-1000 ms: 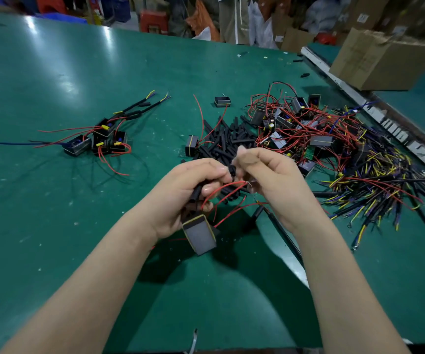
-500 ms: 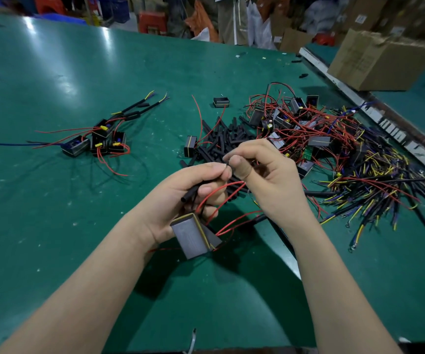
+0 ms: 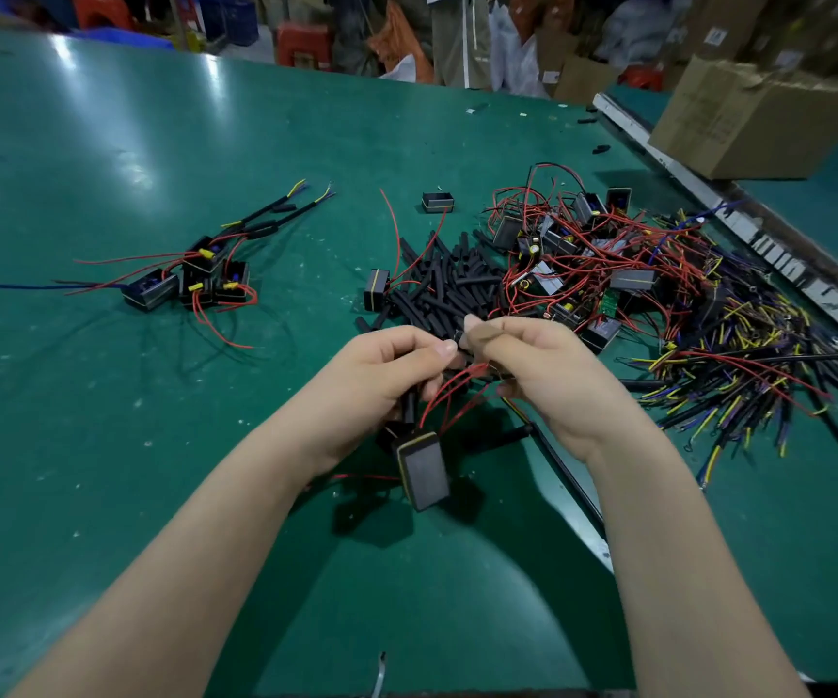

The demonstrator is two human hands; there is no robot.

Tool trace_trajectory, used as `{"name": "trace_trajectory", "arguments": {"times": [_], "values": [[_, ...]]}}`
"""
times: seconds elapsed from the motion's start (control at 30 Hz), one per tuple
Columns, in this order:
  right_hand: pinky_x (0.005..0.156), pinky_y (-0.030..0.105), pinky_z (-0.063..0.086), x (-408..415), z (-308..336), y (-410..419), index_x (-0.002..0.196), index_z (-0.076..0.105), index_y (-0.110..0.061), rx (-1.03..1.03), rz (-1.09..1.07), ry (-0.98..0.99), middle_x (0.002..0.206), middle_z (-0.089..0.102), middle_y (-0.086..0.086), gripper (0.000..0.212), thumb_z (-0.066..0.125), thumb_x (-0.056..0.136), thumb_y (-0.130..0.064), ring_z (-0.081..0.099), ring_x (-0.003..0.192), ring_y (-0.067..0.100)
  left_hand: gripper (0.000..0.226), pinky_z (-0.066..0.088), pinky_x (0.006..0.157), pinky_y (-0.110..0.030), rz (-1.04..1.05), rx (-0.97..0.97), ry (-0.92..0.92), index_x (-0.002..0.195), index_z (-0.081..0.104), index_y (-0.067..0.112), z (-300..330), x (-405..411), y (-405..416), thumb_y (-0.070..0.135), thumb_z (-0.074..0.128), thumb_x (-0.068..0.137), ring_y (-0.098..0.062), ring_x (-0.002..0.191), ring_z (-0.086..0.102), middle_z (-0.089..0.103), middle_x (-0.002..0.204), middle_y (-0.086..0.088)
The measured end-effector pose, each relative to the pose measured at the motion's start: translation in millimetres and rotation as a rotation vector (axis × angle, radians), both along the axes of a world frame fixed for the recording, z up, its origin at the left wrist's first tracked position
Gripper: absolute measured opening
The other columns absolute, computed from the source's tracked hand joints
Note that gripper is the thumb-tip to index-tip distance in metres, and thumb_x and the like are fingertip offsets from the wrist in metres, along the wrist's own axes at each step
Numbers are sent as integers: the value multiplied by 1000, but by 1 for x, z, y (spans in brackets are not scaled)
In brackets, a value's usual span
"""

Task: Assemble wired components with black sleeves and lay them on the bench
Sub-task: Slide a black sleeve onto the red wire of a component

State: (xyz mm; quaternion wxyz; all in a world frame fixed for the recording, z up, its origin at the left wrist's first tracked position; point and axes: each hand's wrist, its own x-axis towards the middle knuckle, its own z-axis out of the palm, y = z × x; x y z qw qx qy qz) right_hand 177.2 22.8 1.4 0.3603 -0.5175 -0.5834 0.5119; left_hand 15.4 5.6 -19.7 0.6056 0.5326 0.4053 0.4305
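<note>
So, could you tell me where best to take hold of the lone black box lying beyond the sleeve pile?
Pinch the lone black box across its two long side walls, coming straight down from above. It sits flat, open top up, apart from the sleeve pile, with bare bench around it.

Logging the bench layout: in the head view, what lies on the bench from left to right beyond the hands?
Finished units → black sleeve pile → red-wired parts heap → yellow-tipped wire bundle → cardboard box.
</note>
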Motion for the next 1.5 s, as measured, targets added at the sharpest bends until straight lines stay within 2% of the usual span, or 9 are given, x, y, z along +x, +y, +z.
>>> {"name": "trace_trajectory", "arguments": {"times": [0.23,0.43,0.63,0.73,0.87,0.93,1.1,1.3,1.5], "values": [[60,17,39,6,3,-6,81,73,-24,14,176,240,72,67,-12,16,67,70,-35,56,67,1,16,43,47,-12,-16,-73,-120,82,64,14,0,-6,0,28,61,75,-2,49,53,60,57,3],[71,25,49,-5,-7,-3,80,66,-22,202,34,63,68,65,-8,11,65,88,-29,59,69,7,14,42,49,-13,-67,-48,-63,70,70,20,-1,-6,-1,32,63,74,-4,50,52,61,59,3],[56,20,37,-9,-18,0,68,57,-32,358,-129,-483,61,56,-15,21,62,88,-35,50,60,-1,14,41,60,-25,73,278,528,79,70,20,-10,-7,3,32,66,87,-6,59,47,61,62,8],[62,22,42,-10,-21,2,68,57,-31,324,-116,-521,64,58,-14,21,62,88,-35,51,64,-1,11,46,68,-30,90,328,643,80,70,27,-12,-8,5,35,65,86,-8,64,52,66,69,5],[67,31,46,1,-13,3,78,68,-24,250,-46,-203,66,62,-9,13,67,87,-33,52,64,8,17,37,55,-20,84,258,497,82,68,22,-10,-7,5,35,61,89,-4,52,42,53,55,14],[64,20,44,4,-10,3,79,68,-24,259,-23,-111,63,59,-15,11,67,88,-31,50,62,2,16,37,49,-13,95,177,389,90,67,20,-8,-8,6,32,56,92,-1,48,44,54,54,16],[59,10,39,2,-8,0,82,66,-24,311,69,-105,63,56,-16,9,64,90,-21,47,60,-1,16,35,42,-9,286,110,177,99,61,21,-3,-9,9,26,45,99,3,44,43,63,56,12],[71,19,47,-8,-9,-3,85,65,-24,312,67,-11,69,62,-17,8,64,91,-18,55,70,3,24,44,45,-10,273,-201,-379,109,59,14,2,-15,13,17,60,85,1,50,50,66,67,8],[60,11,42,-23,-16,-4,88,61,-25,199,-73,50,70,63,-9,8,67,88,-31,57,65,2,17,43,45,-7,297,-292,-490,65,74,15,0,-12,16,29,66,69,1,48,50,56,56,7]]}}
